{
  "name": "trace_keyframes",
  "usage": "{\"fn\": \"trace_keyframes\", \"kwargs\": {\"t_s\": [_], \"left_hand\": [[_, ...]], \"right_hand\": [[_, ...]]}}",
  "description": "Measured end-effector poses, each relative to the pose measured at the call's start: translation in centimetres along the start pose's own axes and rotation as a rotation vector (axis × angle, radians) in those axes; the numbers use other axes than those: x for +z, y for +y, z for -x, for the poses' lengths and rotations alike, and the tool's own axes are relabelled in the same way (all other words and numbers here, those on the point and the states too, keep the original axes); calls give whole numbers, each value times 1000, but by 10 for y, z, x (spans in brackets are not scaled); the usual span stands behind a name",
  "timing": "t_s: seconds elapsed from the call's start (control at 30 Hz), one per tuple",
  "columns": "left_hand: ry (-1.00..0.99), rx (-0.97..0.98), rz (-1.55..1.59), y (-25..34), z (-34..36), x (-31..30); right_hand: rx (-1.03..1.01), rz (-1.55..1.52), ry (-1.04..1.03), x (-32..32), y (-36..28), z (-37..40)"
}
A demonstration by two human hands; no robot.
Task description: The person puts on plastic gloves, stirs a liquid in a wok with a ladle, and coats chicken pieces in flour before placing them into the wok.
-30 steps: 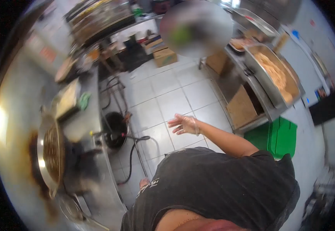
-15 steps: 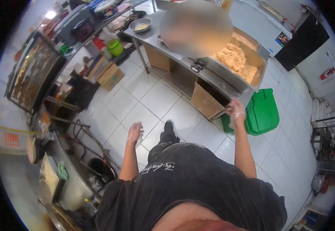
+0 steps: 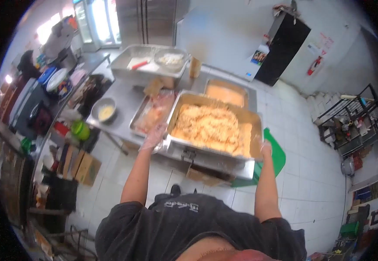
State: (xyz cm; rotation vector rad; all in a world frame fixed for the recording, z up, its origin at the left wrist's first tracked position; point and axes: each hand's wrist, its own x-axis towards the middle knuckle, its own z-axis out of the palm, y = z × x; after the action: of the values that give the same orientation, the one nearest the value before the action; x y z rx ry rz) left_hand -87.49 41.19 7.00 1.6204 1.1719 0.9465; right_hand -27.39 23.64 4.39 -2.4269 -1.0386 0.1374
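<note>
A large metal pan [image 3: 193, 141] full of orange, crumbly coated food [image 3: 208, 126] stands on the steel table. My left hand [image 3: 155, 134], in a clear glove, is at the pan's left front corner, beside a shallow tray [image 3: 139, 114] of pale food in plastic. At the right front corner of the pan is my right hand [image 3: 266, 149], also gloved, with its fingers bent against the rim. Behind the pan is a smaller tray [image 3: 226, 92] of orange contents.
A steel bowl [image 3: 103, 109] with pale yellow contents sits at the table's left. A deep tray [image 3: 123, 65] with a red-handled tool [image 3: 140, 65] stands behind. Under the right end is a green bin [image 3: 277, 152]; farther right, a black rack [image 3: 350, 117].
The view has shifted up and closer to the table. Both hands went from hanging in the air over the floor to the large pan's front corners. The blurred patch over the table is gone.
</note>
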Motion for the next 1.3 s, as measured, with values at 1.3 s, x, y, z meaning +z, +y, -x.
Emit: {"fn": "trace_keyframes", "kwargs": {"t_s": [1.3], "left_hand": [[-1538,325,-423,183,-136,251]], "right_hand": [[1510,-525,797,-32,-193,541]]}}
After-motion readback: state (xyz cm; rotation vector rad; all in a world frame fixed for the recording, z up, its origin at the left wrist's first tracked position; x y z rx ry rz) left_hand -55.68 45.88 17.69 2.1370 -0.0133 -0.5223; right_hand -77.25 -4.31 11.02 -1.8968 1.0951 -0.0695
